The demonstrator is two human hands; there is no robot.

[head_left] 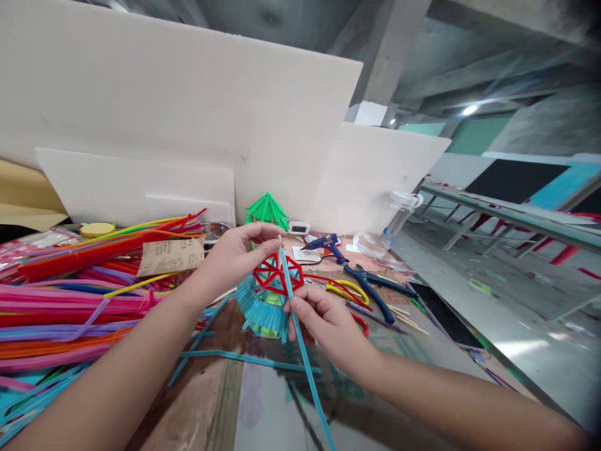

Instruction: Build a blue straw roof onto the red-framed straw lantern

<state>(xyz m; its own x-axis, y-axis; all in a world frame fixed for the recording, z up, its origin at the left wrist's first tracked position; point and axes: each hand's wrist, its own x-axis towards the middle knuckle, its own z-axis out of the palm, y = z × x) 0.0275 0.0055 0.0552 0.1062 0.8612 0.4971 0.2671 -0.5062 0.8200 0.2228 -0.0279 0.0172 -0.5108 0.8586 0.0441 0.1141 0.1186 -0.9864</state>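
A long light-blue pipe cleaner (307, 366) runs down from between my hands toward the lower edge of the view. My left hand (251, 247) pinches its upper end, where the tip of a thin wooden stick (280, 238) shows. Lower down, my right hand (331, 322) grips the same pipe cleaner between thumb and fingers. Just behind it stands a small model with a green pointed roof (267, 210), a red lattice band (268, 275) and a flared blue skirt (263, 310). My left hand covers part of the model's middle.
Bundles of coloured pipe cleaners (75, 300) lie at the left. Behind the model are a blue glue gun (326, 243) and a small digital clock (298, 227). Blue-handled pliers (375, 291), a phone (446, 313) and a clear jug (392, 219) are at the right. White boards (188, 100) stand behind.
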